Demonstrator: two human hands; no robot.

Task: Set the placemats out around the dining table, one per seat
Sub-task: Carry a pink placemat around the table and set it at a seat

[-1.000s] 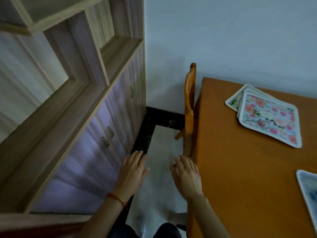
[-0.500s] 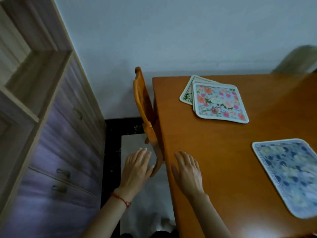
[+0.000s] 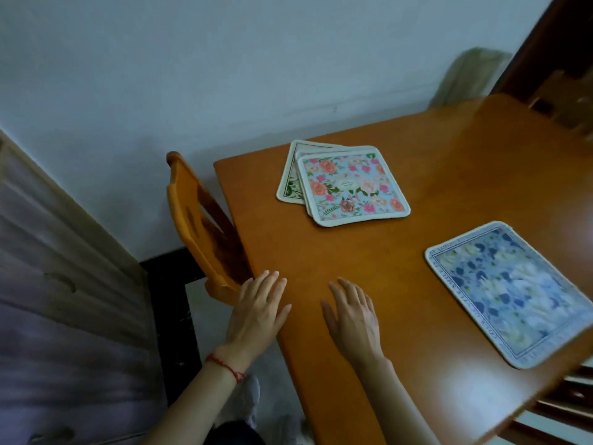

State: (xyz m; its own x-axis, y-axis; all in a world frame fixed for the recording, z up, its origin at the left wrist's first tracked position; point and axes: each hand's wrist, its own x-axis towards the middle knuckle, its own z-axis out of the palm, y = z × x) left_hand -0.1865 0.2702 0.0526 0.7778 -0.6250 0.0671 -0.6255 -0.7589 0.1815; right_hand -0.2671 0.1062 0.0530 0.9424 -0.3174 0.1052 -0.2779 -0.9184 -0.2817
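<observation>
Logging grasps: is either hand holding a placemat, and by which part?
Nothing is held: left hand and right hand are open and empty above the table.

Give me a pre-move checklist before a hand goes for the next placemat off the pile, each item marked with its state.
1. Both hands free: ok. The left hand and right hand are open and hold nothing.
2. Pile within view: ok. The placemat stack lies near the table's far corner, floral mat on top.
3. Path to the pile clear: ok. Bare table lies between the hands and the stack.
4. One seat already served: ok. The blue placemat lies flat by the near edge.
5. Mats left in the pile: cannot tell, beyond at least two.
6. The wooden chair has no mat before it: ok as next seat.
</observation>
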